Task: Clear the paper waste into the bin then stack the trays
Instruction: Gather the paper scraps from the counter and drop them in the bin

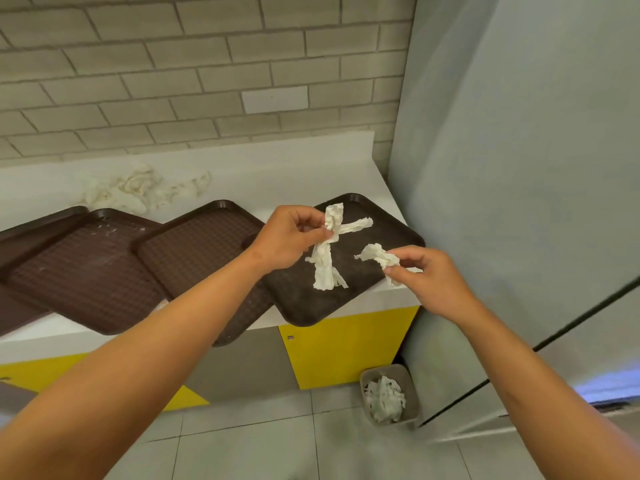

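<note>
Brown plastic trays lie in a row on a white counter [214, 174], and the rightmost brown tray [391, 233] sits at the counter's right end with its near corner poking out past the front edge. Over that tray, the left hand [291, 237] pinches a long twisted strip of white paper [327, 251] between thumb and fingers, and the strip hangs down toward the tray. At about 3 o'clock from it, the right hand [426, 275] pinches a small crumpled piece of white paper [379, 256] just past the tray's right edge. The middle brown tray [197, 247] and the left brown tray [86, 268] overlap a little and also stick out over the front edge; the left one has small white crumbs on it. At 10 o'clock from the hands, a pile of crumpled white paper [138, 192] rests against the counter's back wall. At 6 o'clock from the right hand, a small grey bin [410, 382] stands on the tiled floor, with white paper inside. It sits beside a yellow cabinet door [346, 348] and a grey wall panel [519, 168], with open floor in front.
</note>
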A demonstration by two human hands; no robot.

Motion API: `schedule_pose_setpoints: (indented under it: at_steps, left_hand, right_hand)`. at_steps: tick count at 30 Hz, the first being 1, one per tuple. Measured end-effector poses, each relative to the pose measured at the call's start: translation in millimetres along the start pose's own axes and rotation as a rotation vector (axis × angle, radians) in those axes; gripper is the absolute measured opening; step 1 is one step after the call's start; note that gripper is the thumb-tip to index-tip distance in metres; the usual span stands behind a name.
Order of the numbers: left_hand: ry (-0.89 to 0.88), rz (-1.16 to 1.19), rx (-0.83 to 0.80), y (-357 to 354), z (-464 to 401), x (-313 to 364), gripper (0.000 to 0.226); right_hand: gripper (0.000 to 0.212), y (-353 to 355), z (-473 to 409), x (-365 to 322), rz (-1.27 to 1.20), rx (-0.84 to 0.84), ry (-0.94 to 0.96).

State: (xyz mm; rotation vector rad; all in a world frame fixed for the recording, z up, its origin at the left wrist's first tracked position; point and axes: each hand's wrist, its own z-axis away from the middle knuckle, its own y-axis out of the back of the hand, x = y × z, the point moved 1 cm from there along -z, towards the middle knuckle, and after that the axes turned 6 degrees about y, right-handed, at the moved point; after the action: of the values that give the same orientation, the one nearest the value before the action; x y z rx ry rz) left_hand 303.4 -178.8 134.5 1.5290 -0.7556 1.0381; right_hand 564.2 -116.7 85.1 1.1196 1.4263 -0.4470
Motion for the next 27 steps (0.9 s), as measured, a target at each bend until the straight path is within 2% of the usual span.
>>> schedule_pose_setpoints:
  at_steps: [13,19,27]
  left_hand:
    - [0.096,0.169,0.001,-143.9,23.4,-0.1,0.008]
    - [0.194,0.169,0.008,-195.7,29.0,-37.2,0.005]
    - [0.348,0.245,-0.076,-259.4,17.6,-99.5,0.007]
  right_hand:
    - [0.024,84.7,80.4,55.4,-0.095,-0.023,-0.1]
    - [0.02,85.2,109.0,95.4,-0.057,-0.013,-0.228]
    - [0.022,60.4,137.9,172.4,-0.032,0.004,-0.395]
